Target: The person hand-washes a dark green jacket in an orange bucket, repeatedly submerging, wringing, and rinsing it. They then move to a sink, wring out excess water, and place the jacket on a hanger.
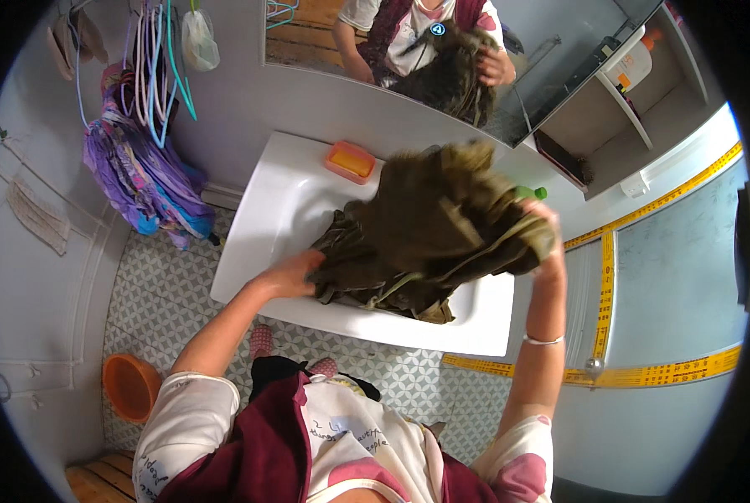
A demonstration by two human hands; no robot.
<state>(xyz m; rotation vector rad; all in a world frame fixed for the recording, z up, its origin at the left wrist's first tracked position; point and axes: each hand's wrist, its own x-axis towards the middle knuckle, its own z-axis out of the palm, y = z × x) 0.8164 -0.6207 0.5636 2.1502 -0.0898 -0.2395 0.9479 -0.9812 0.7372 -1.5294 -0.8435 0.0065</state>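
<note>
A dark olive garment (425,220) is bunched up over a white rectangular washbasin (249,264); part of it is blurred. At its right end my right hand (541,229) grips a raised fold of the cloth. On the left side my left hand (293,273) holds the lower edge, its fingertips partly hidden by the fabric. A pale drawstring (394,289) hangs across the garment near the basin's front rim. Behind the cloth, a pink soap dish (350,162) with an orange bar of soap (352,161) rests on the basin's back ledge.
A mirror (312,38) and an open shelf (639,119) are above the basin. Hangers (152,75) and a purple patterned cloth (142,163) hang at left. An orange bucket (130,386) stands on the tiled floor (161,276). A green bottle cap (540,193) shows behind my right hand.
</note>
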